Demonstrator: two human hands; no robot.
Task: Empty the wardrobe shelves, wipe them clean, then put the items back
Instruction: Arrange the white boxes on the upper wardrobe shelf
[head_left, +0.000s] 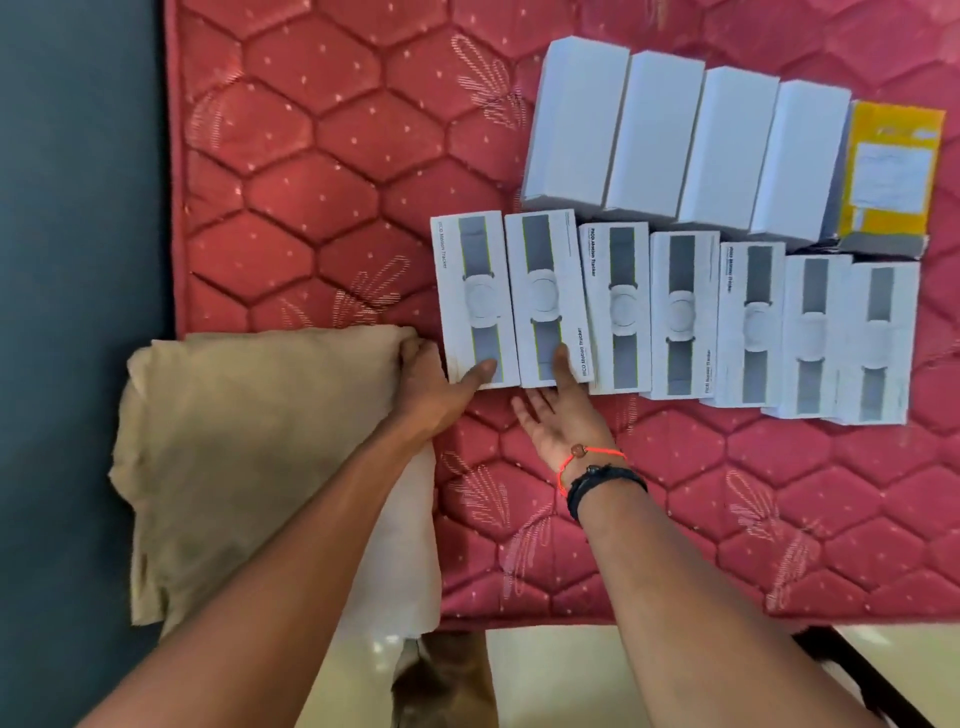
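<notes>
The task's items lie on a red quilted mattress (311, 208), apparently sorted by kind so they can go back in order. 7 tracker boxes (680, 317) sit side by side in a row running from the centre out to 3 o'clock. 4 plain white boxes (649, 140) are ranked behind them at 1 o'clock, with a yellow packet (891, 171) at the row's 3 o'clock end. A folded tan cloth (249, 441) sits at 8 o'clock, its edge beside the first box (470, 291), probably kept close for wiping. The left hand (436, 389) lies over that seam, thumb stretched onto the first box and fingers curled down; I cannot tell whether they pinch cloth or box edge. The right hand (556, 421) is spread, 1 fingertip touching the near end of the second box (545, 296). Both hands seem to be squaring the row or starting to lift boxes.
</notes>
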